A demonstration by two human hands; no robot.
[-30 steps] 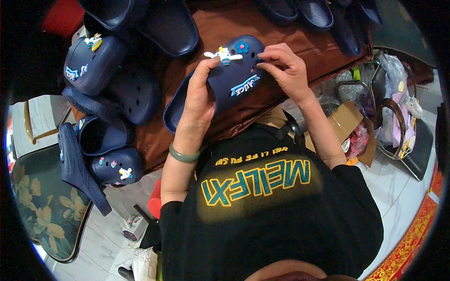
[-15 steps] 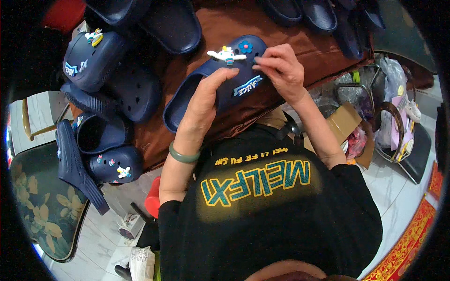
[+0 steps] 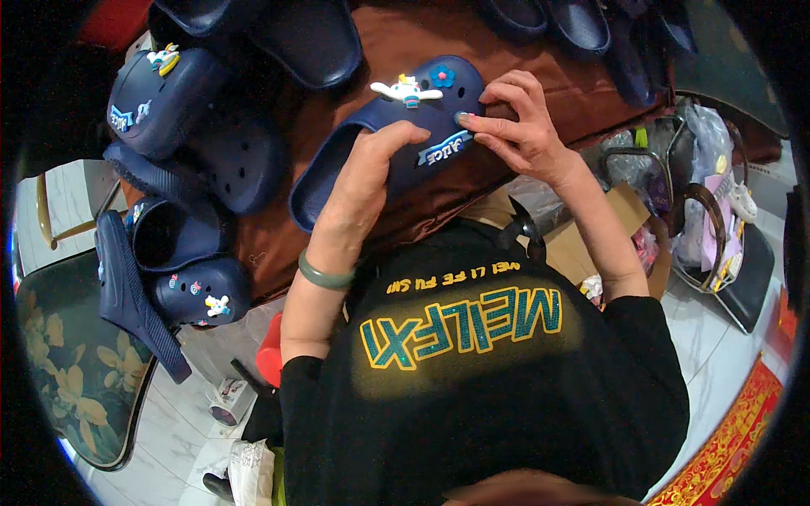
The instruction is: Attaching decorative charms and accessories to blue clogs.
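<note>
A navy blue clog [image 3: 409, 173] lies in front of me, its toe toward the upper right. My left hand [image 3: 371, 160] grips the clog's upper, thumb on top; the other fingers are hidden inside or behind it. Close to the toe, my right hand [image 3: 519, 122] has its fingertips on a small light-blue charm [image 3: 461, 119] at one of the holes. The clog also carries a white long-eared character charm [image 3: 407, 90], a blue flower charm [image 3: 442, 76] and a blue lettered banner charm [image 3: 445, 149].
A brown cloth [image 3: 287, 244] covers the table. Decorated clogs [image 3: 156, 105] pile up at the left, with more navy footwear [image 3: 578, 29] along the far edge. At right stand a cardboard box [image 3: 620, 215] and a handled bag [image 3: 709, 228]; a dark floral chair [image 3: 84, 371] is lower left.
My right fingers have shifted from a pinch just off the clog to touching its upper at the small charm. The clog has tilted slightly under my left hand.
</note>
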